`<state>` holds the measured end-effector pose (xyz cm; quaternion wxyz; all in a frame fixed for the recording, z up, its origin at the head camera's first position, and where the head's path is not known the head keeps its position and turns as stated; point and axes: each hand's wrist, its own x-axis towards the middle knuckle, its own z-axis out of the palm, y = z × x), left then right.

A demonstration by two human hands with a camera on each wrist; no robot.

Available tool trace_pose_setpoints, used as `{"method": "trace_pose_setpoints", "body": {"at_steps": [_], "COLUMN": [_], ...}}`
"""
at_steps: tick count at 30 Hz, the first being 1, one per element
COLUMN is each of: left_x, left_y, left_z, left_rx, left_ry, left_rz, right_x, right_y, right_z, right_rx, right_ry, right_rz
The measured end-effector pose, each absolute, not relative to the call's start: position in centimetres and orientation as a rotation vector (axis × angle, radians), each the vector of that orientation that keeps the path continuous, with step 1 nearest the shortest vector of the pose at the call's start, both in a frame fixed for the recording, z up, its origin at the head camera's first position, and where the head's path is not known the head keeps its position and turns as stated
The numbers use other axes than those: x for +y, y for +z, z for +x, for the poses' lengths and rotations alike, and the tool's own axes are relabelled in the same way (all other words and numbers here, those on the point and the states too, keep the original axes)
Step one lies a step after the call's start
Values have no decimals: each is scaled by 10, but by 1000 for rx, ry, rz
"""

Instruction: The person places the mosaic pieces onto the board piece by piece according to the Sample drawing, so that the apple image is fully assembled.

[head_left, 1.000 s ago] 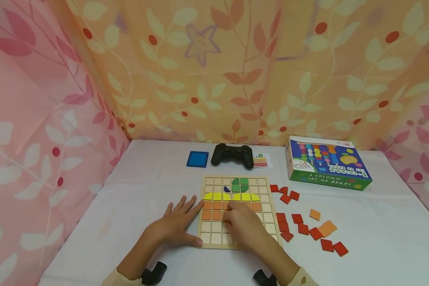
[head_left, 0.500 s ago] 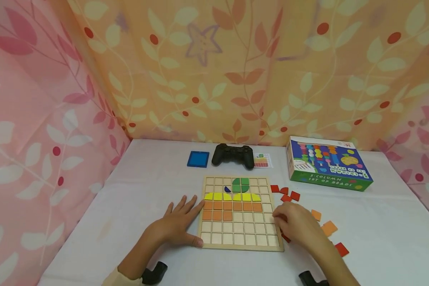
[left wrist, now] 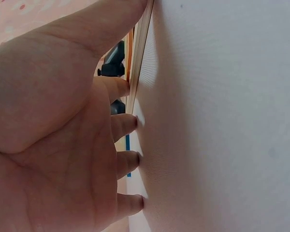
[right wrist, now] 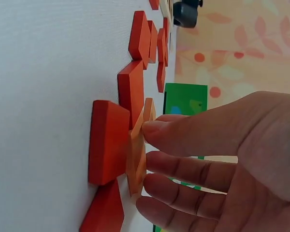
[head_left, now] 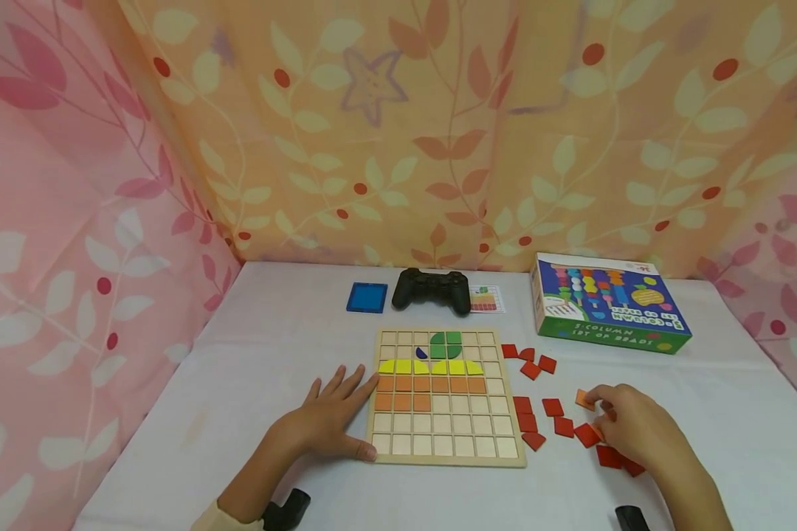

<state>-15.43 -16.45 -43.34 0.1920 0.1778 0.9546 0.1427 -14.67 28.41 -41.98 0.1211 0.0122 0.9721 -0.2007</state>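
Note:
My left hand rests with fingers spread at the left edge of a wooden grid board. In the left wrist view its thumb and a fingertip touch the board's side. The board carries green, dark blue, yellow and orange pieces; the second orange row has tiles in its left cells. At the right, my right hand reaches over loose tiles, fingers bent, its index fingertip at an orange tile. The right wrist view has the thumb tip against orange tiles, partly hidden by the fingers.
Several red tiles lie between board and right hand, more red ones near the board's upper right. Behind stand a black game controller, a blue square, a pattern card and a toy box.
My right hand has left the board's grid and moved right to the loose orange tiles. A third orange tile now shows in the second orange row. The left hand stays put.

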Motion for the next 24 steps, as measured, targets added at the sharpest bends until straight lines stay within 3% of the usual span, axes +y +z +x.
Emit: {"method": "trace_pose_setpoints", "body": {"at_steps": [24], "left_x": [-164], "left_y": [-432], "left_z": [-152], "left_rx": [2687], "left_ry": [408], "left_rz": [519], "right_x": [281], "right_y": [-428], "right_z": [-147], "right_rx": [2945], "right_ry": [-603], "right_rz": [-65]}}
